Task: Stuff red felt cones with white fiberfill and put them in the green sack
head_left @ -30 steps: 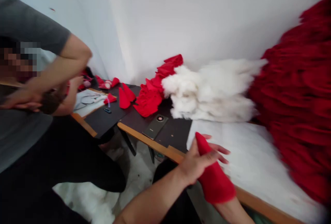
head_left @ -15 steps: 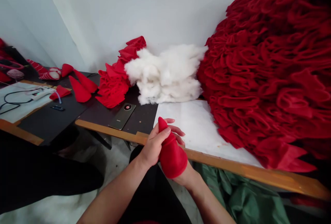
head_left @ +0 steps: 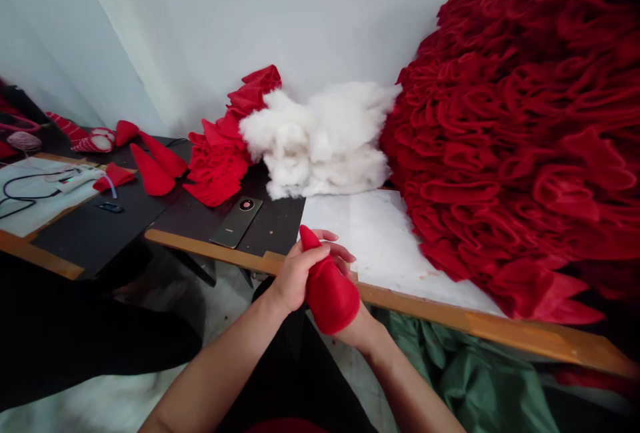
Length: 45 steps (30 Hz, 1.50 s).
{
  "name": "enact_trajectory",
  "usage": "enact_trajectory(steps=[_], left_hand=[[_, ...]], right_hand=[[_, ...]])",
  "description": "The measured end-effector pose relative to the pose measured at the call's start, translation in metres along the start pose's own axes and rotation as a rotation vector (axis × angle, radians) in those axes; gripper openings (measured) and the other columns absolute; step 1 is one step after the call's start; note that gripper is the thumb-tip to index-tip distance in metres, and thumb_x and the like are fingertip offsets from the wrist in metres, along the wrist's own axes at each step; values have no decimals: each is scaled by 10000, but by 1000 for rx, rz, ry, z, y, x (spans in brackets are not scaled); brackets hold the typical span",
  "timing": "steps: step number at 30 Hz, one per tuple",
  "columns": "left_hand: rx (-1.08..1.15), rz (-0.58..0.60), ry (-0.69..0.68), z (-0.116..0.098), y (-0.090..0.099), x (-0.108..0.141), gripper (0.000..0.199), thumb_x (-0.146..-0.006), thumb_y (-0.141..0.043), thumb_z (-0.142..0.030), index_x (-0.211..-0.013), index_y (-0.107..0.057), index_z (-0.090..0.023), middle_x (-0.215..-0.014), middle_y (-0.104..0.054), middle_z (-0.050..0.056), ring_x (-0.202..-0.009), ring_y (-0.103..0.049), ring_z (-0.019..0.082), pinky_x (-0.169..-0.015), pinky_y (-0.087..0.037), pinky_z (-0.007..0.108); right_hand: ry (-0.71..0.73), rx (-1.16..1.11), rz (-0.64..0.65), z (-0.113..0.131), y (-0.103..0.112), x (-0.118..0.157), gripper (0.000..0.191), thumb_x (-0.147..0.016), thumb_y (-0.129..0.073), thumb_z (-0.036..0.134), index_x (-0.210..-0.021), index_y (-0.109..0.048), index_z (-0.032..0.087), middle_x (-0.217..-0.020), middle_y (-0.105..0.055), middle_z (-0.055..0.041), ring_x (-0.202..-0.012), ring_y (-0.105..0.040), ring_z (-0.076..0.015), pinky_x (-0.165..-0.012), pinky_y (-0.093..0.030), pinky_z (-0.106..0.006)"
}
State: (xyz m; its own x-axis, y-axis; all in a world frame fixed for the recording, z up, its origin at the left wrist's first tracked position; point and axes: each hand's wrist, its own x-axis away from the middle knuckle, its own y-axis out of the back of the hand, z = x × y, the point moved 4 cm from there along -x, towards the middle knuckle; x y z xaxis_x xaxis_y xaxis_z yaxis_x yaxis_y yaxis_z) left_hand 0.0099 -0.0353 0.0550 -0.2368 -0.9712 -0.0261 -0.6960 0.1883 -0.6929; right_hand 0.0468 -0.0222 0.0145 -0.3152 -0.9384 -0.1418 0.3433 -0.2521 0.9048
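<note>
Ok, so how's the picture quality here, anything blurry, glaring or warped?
Head view: soft, even light with no hard shadows or glare, though the white wall looks a little washed out. The wide lens seems to curve the wooden table edge. The red fabric cone and left hand look fairly sharp; the red ruffled fabric pile goes dark toward the top right corner.

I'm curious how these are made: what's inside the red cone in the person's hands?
The red fabric cone covers its own inside, so nothing in it can be seen. The left hand grips it, and the right forearm runs behind its wide end, hiding the right hand.
</note>
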Motion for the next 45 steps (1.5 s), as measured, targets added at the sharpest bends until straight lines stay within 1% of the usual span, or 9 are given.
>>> enact_trajectory(steps=[4, 7, 10, 15, 20, 24, 30, 36, 45], left_hand=[[43, -148, -73, -12, 21, -15, 151, -772, -633, -274, -827, -569, -148, -729, -682, 53, -668, -647, 169, -671, -497, 289], [95, -360, -115, -22, 42, -31, 85, -790, -616, -215, -825, -568, -154, -739, -680, 34, -678, -652, 152, -699, -503, 283], [113, -548, -177, -23, 55, -46, 74, -800, -601, -178, -851, -555, -151, -759, -681, 32, -678, -651, 133, -721, -496, 270], [-54, -626, -189, -10, 67, -68, 175, -782, -615, -256, -878, -505, -159, -708, -625, 12, -581, -586, 116, -645, -477, 270], [-772, -847, -466, -33, 101, -84, 463, -646, -728, -295, -1016, -472, -186, -1007, -555, 87, -976, -567, 242, -915, -423, 448], [-1233, -937, -907, -43, 104, -81, 446, -757, -620, -329, -1132, -464, -143, -1157, -457, 168, -1178, -409, 316, -1026, -300, 532], [-1374, -800, -1030, -35, 99, -71, 325, -856, -517, -272, -1156, -473, -154, -1085, -476, 138, -1059, -467, 269, -961, -370, 497], [-1725, -426, -1093, -69, 67, -110, 552, -821, -548, -212, -1327, -341, -128, -1288, -417, 198, -1247, -370, 315, -1017, -343, 486], [-2039, 92, -747, -95, 46, -239, 627, -775, -571, -221, -1367, -366, -191, -1337, -524, 119, -1391, -249, 269, -1104, 0, 556]], right_hand=[[548, 186, 146, -36, 15, -18, 268, -831, -527, 275, -1050, -680, 292, -963, -722, 2, -1137, -594, -179, -924, -527, -269], [634, -393, 340, -63, 26, -27, 337, -884, -441, 359, -1127, -648, 250, -1043, -708, -18, -1074, -631, -198, -935, -525, -318], [480, -1129, 503, -69, 24, -35, 434, -930, -356, 453, -1184, -603, 203, -1145, -668, -72, -1084, -617, -240, -964, -486, -414], [199, -1071, 479, -76, -4, -50, 440, -800, -548, 543, -986, -643, 155, -857, -707, -86, -786, -669, -248, -712, -564, -379], [344, -716, -31, -69, 26, -104, 462, -827, -520, 419, -1208, -524, 157, -1094, -589, -168, -850, -641, -261, -646, -571, -405], [666, -349, -351, 15, 65, -152, 507, -827, -601, 244, -1317, -473, 232, -1475, -250, -185, -1354, -275, -382, -970, -428, -546], [640, -14, -226, 108, 43, -229, 683, -728, -704, 144, -1339, -457, 322, -1567, -42, -117, -1330, -143, -545, -725, -509, -569], [648, -127, -94, 83, 30, -264, 320, -778, -417, -30, -826, -690, 131, -1241, -555, -176, -981, -579, -245, -856, -482, -363], [670, -483, 95, 48, 52, -236, 180, -763, -544, 185, -893, -659, 139, -787, -696, -40, -701, -644, -168, -653, -502, -255]])
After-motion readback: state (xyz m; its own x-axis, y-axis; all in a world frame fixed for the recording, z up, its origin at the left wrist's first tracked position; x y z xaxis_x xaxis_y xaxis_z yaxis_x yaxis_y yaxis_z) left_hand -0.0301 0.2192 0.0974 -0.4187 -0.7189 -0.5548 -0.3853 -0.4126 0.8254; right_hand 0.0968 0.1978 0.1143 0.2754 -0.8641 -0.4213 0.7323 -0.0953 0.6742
